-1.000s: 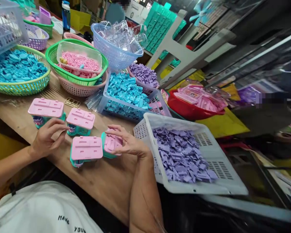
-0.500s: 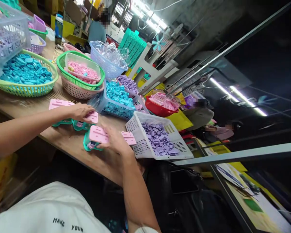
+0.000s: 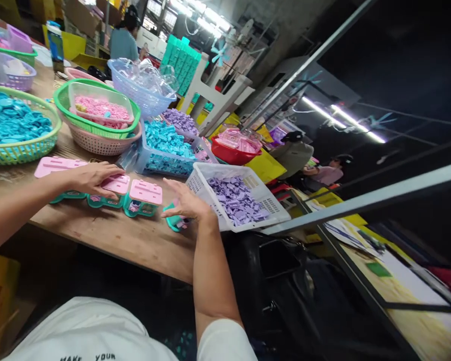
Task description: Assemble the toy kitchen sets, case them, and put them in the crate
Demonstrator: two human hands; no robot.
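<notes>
Several small boxes with pink lids and teal bottoms stand in a row along the table. My left hand (image 3: 99,179) is closed over a pink-lidded box (image 3: 107,200), fingers across the lid and thumb at the near side. Just right of it, another pink-lidded box (image 3: 145,193) stands free of both hands. My right hand (image 3: 190,201) is open, thumb and fingers apart, beside the white basket. Partly hidden behind that hand is one more teal box (image 3: 173,220); whether the fingers touch it I cannot tell.
A white basket (image 3: 274,213) of purple pieces stands at the table's right end. Behind are a blue crate (image 3: 161,165) of blue pieces, a green basket (image 3: 133,118) with pink pieces and a yellow-green basket (image 3: 30,150) of blue pieces. A metal bar (image 3: 379,198) crosses at right.
My right hand has let go of the pink-lidded box and opened, moving right towards the white basket. The boxes now sit closer in line. The camera view has shifted right.
</notes>
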